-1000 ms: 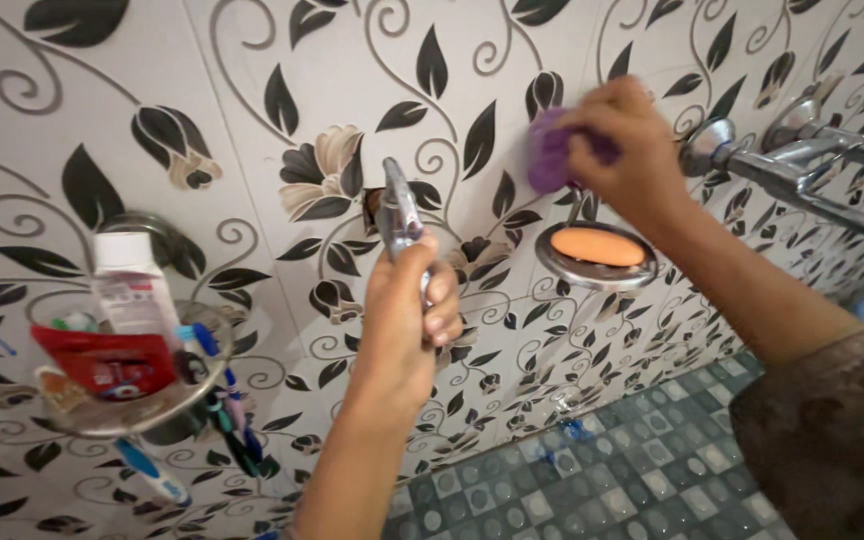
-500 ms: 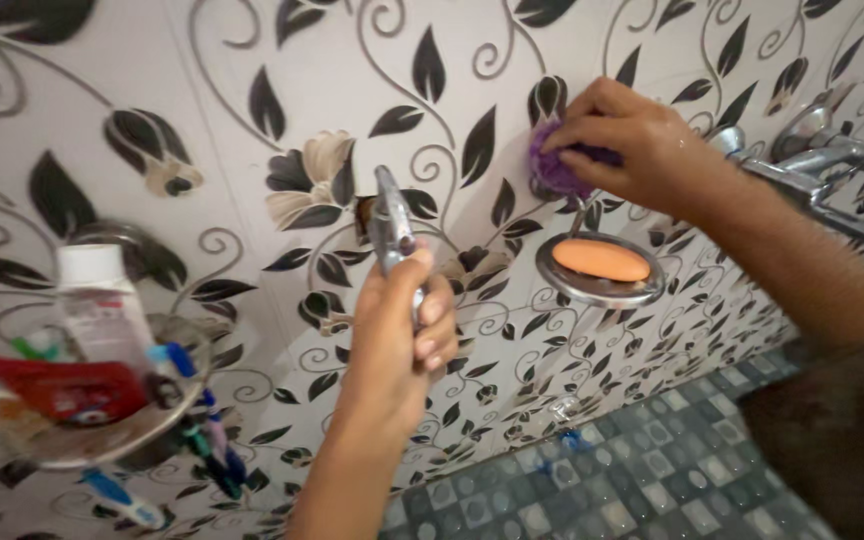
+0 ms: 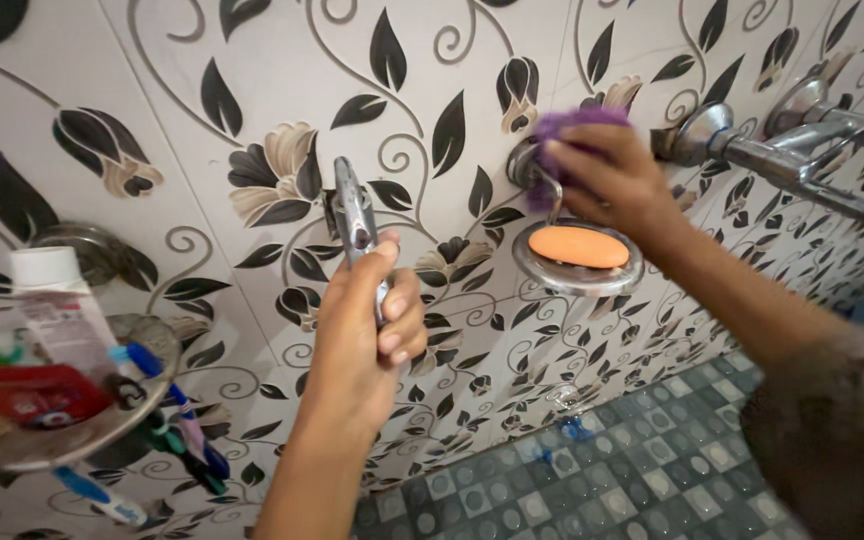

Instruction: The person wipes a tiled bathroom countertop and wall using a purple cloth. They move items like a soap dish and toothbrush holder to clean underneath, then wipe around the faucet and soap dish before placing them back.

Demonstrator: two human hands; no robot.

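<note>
Left hand point(image 3: 367, 330): centre of frame, fingers wrapped tight around the chrome hand-spray nozzle point(image 3: 354, 212), which stands upright against the wall just above the fist.

Right hand point(image 3: 617, 180): upper right of centre, closed on a purple scrub pad point(image 3: 564, 130), pressing it to the round chrome wall mount point(image 3: 522, 165) of the soap holder.

Chrome wire soap dish point(image 3: 577, 272): just below the right hand, carrying an oval orange soap bar point(image 3: 578, 246).

Chrome wall tap point(image 3: 792, 160): upper right, beside the right wrist.

Round chrome wall shelf point(image 3: 72, 430): lower left, holding a white tube point(image 3: 57, 305), a red tube point(image 3: 22, 395) and blue and green toothbrushes point(image 3: 177, 425) hanging below.

Wall: glossy white tile with black leaf print point(image 3: 432, 60). Floor: grey-blue mosaic tile point(image 3: 632, 470), lower right.

Risks, as judged: the scrubbing wrist sits close over the dish, so a downward stroke could knock the soap to the floor; squeezing the nozzle lever could spray the wall or shelf contents; a sweep right could strike the tap.
</note>
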